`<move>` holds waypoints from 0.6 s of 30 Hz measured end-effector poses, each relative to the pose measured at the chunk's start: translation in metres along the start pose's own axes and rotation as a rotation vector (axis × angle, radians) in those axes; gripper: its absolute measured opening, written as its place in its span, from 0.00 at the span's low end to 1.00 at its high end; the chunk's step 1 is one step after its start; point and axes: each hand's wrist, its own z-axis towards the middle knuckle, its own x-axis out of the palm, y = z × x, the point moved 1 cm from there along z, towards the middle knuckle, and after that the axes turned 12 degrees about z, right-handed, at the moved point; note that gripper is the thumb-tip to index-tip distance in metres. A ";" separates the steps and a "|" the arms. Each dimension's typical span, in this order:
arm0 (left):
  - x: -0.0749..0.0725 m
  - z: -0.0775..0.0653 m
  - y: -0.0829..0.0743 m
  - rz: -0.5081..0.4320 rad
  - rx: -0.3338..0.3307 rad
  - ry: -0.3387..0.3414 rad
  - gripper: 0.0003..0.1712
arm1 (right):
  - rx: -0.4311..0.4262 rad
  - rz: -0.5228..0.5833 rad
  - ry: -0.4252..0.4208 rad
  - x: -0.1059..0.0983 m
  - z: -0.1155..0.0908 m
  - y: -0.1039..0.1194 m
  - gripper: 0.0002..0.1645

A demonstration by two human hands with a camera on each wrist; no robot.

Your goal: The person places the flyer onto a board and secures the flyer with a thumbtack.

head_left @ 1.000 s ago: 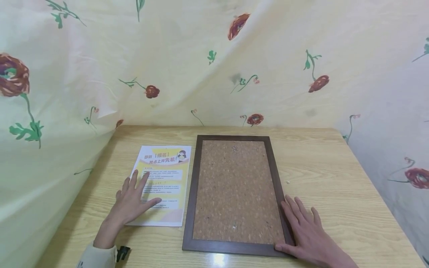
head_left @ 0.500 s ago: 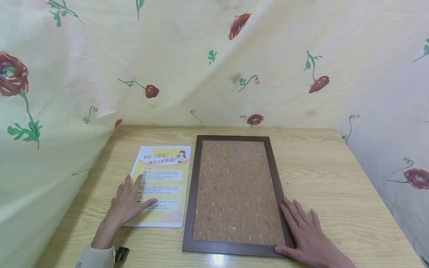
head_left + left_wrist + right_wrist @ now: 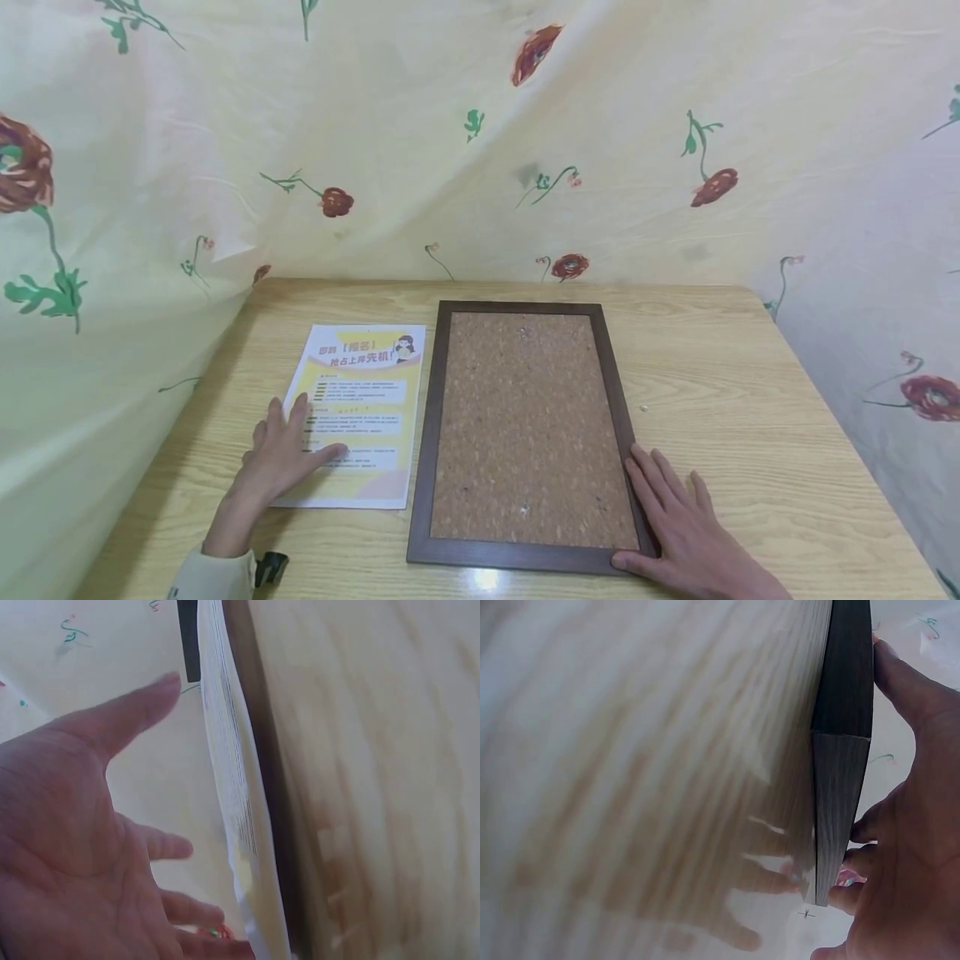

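A printed poster sheet (image 3: pixel 375 392) in yellow and white lies flat at the left of the head view. Over its lower left part is my left hand (image 3: pixel 273 458), fingers spread. In the left wrist view, a gap shows between the palm and the sheet (image 3: pixel 236 780), with the lower fingertips close to it. Right of the poster lies a cork board (image 3: pixel 532 425) in a dark brown frame (image 3: pixel 525 553). My right hand (image 3: pixel 686 525) rests at its lower right corner, thumb on the bottom frame and fingers along the right side. The frame's thick side (image 3: pixel 840 795) shows in the right wrist view.
Under everything is a wood-grain table (image 3: pixel 720 367). A flowered cloth (image 3: pixel 420 125) hangs behind it and at both sides. A tiny pale speck (image 3: pixel 643 408) lies right of the frame. A black strap piece (image 3: pixel 272 568) shows by the left sleeve (image 3: pixel 217 577).
My left hand has slid a little left and toward me over the poster, uncovering more of its print. The right hand has barely moved; board and poster stay in place.
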 end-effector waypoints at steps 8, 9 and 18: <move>-0.001 -0.004 0.000 -0.022 -0.048 0.029 0.73 | 0.058 0.034 0.046 0.000 -0.001 0.000 0.67; -0.001 -0.005 0.000 -0.028 -0.052 0.034 0.73 | 0.062 0.032 0.048 0.000 -0.001 0.000 0.68; 0.003 -0.006 -0.002 -0.030 -0.052 0.018 0.70 | 0.057 0.029 0.057 0.001 -0.002 -0.002 0.68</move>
